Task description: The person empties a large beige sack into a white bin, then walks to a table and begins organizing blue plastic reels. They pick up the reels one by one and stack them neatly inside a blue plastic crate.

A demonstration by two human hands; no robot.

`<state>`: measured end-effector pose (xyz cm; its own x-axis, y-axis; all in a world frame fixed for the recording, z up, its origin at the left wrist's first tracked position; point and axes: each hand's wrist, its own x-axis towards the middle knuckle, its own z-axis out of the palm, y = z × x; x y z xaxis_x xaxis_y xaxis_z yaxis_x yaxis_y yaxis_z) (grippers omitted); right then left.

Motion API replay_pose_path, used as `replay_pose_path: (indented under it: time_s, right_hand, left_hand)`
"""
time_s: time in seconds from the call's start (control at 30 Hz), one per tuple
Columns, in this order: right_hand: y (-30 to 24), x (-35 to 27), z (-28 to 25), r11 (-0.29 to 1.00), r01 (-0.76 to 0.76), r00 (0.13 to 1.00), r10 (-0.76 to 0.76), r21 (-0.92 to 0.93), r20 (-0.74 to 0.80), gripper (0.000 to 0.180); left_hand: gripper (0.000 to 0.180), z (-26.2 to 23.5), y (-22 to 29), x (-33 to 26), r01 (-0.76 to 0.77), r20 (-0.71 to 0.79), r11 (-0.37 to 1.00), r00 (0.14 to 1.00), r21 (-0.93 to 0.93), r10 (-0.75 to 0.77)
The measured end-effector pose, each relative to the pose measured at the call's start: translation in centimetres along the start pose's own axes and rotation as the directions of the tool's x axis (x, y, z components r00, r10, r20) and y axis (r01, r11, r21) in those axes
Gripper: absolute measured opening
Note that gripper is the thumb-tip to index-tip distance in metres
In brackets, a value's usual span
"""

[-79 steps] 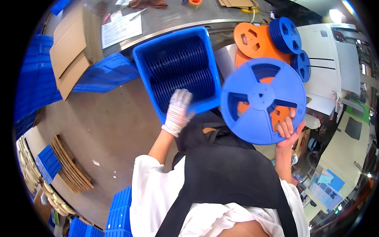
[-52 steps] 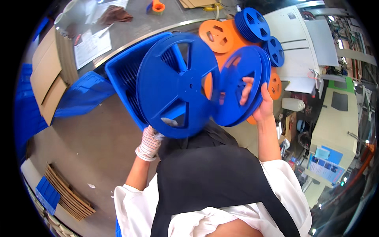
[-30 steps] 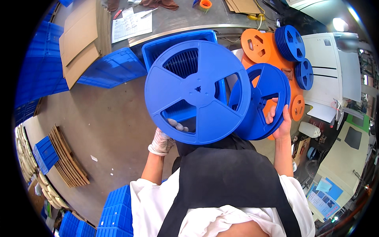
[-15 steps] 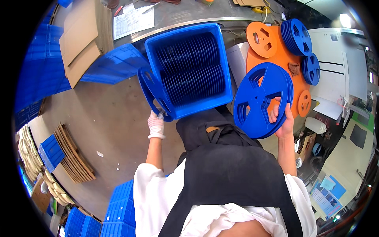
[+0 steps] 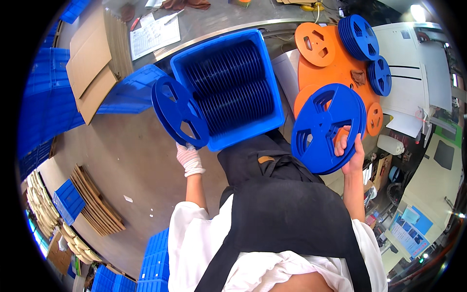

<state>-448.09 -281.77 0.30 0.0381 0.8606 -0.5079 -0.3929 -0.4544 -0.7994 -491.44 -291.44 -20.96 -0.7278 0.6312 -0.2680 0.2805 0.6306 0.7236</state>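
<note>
In my right hand [image 5: 351, 152], which is bare, I grip a stack of blue plastic reels [image 5: 325, 124] by the rim, fingers through a cut-out, over the edge of the orange table. My left hand [image 5: 188, 158] wears a white glove and is closed on the lower rim of a blue reel [image 5: 177, 107], apparently a pair of discs, tilted beside the bin's left wall. Between my hands stands a deep blue bin [image 5: 247, 138]. Two rows of dark blue discs [image 5: 236, 104] stand on edge inside it, packed closely.
On the orange table [image 5: 311, 73] lie stacked blue reels [image 5: 359, 38], a smaller blue stack [image 5: 379, 76] and an orange reel [image 5: 315, 45]. Cardboard sheets [image 5: 92, 63] lean at the left. Papers [image 5: 154, 36] rest on the metal bench [image 5: 219, 14]. Blue crates [image 5: 154, 258] stand at lower left.
The left-hand reel has swung outward to the left and turned its face more toward me. The right-hand stack has shifted slightly right and down, uncovering part of an orange reel behind it.
</note>
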Motion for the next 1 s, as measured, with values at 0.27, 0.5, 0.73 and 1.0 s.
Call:
replay_pose_path:
  time_s: [0.27,0.5,0.73,1.0]
  right_hand:
    - [-0.1,-0.5,0.1,1.000,0.010,1.000,-0.010,-0.005,0.022,0.044]
    - [0.1,-1.2,0.1,1.000,0.022,1.000,-0.022,-0.013,0.008,0.045]
    - [0.1,-1.2,-0.1,1.000,0.010,1.000,-0.009,-0.010,0.004,0.045]
    - [0.1,-0.9,1.6,0.999,0.034,0.999,-0.034,-0.004,0.025,0.049]
  left_hand:
    - [0.029,4.5,-2.4,2.4,0.061,0.068,0.973,0.995,0.224,-0.078]
    - [0.025,5.8,-3.8,6.7,0.017,0.105,0.948,0.993,0.318,-0.053]
    - [0.025,6.9,-3.3,11.3,-0.041,0.312,0.980,0.950,0.196,-0.022]
    - [0.093,9.4,-5.2,8.8,0.066,0.408,0.928,0.885,0.367,-0.225]
